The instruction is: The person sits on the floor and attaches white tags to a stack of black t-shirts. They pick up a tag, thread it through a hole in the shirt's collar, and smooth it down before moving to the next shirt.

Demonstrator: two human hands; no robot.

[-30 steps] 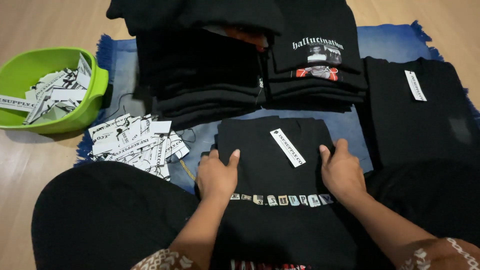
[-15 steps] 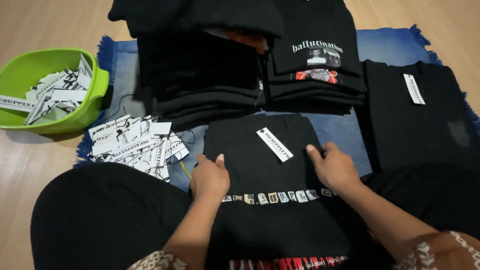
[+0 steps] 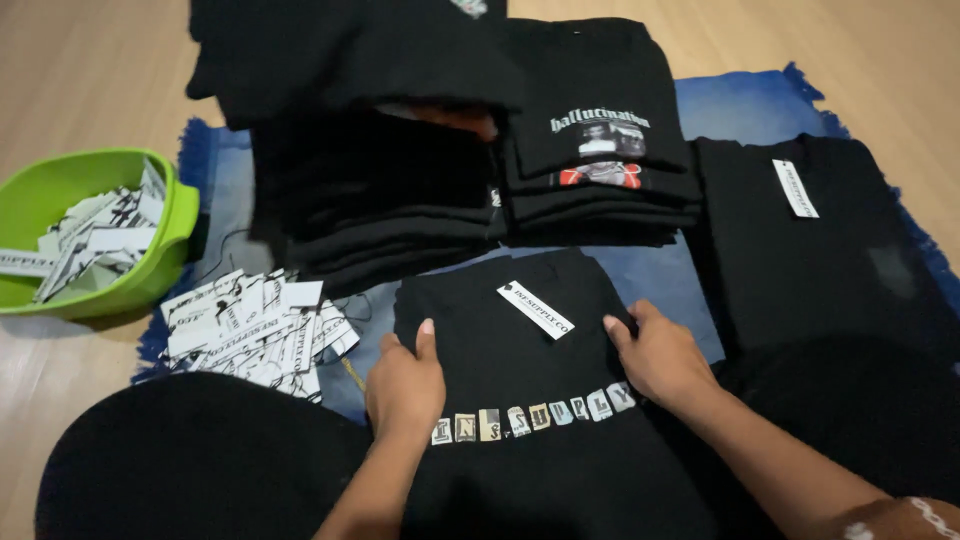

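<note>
A black T-shirt [image 3: 500,345] with a row of printed letter patches across its chest lies flat on the blue mat in front of me. A white hang tag [image 3: 536,309] rests near its collar. My left hand [image 3: 405,383] lies flat on the shirt's left side, fingers pointing away from me. Over on the shirt's right side, my right hand [image 3: 659,352] presses down with its fingers spread. Neither hand grips anything.
Two stacks of folded black shirts [image 3: 390,170] [image 3: 600,150] stand behind the shirt. Another black shirt with a tag [image 3: 810,250] lies at the right. Loose white hang tags [image 3: 255,330] lie at the left beside a green basin [image 3: 60,290] holding more tags. A blue mat [image 3: 740,105] covers the wooden floor.
The shirt under my hands has shifted towards me and slightly left, its hang tag with it. Both hands slid back along with it.
</note>
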